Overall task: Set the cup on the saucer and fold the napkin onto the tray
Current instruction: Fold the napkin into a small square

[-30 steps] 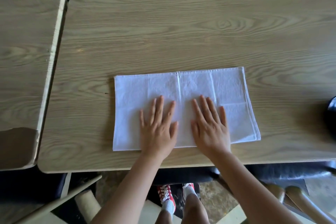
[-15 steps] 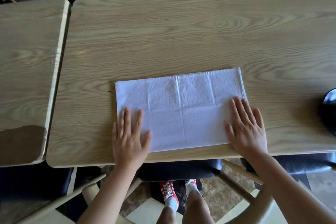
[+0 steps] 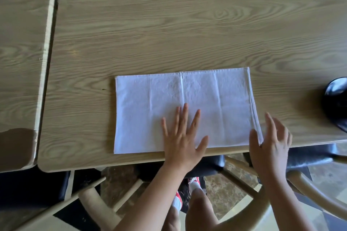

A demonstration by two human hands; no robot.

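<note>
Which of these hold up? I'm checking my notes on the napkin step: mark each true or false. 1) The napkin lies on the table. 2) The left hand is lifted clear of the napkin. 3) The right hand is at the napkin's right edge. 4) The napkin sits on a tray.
1) True: the white napkin lies on the wooden table.
2) False: the left hand lies flat on the napkin, fingers spread.
3) True: the right hand is at its near right corner.
4) False: it lies directly on the table; no tray is recognisable.
</note>
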